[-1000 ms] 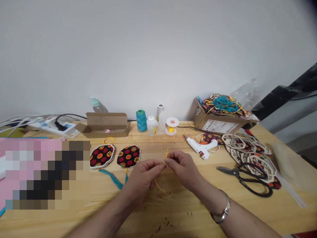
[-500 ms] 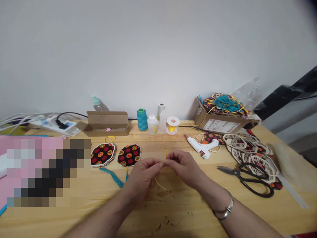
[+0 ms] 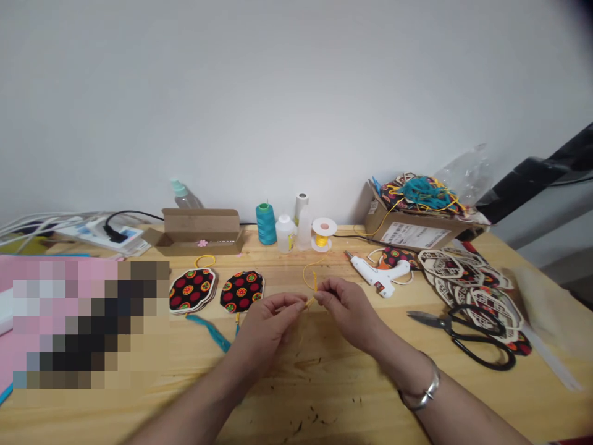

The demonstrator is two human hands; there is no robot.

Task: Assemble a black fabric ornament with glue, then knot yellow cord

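Note:
My left hand (image 3: 269,327) and my right hand (image 3: 345,309) meet over the middle of the wooden table (image 3: 324,402), both pinched on a thin yellow cord (image 3: 309,275). The cord loops up behind my right fingers and runs back toward a small white spool of yellow cord (image 3: 323,232). Two black fabric pieces with red and green dots (image 3: 241,290) lie just left of my left hand, each with a turquoise tassel (image 3: 208,329) below it. A silver bangle sits on my right wrist.
A white glue gun (image 3: 377,275) lies right of my hands, black scissors (image 3: 467,337) farther right beside a pile of cut-out wooden frames (image 3: 467,281). A cardboard box of cords (image 3: 417,216), a turquoise thread cone (image 3: 265,224), small bottles and an open flat carton (image 3: 199,232) line the wall.
Both hands stay pinched together on the yellow cord. The free end that hung below my left hand is no longer clearly visible, and the hands have shifted slightly up and right.

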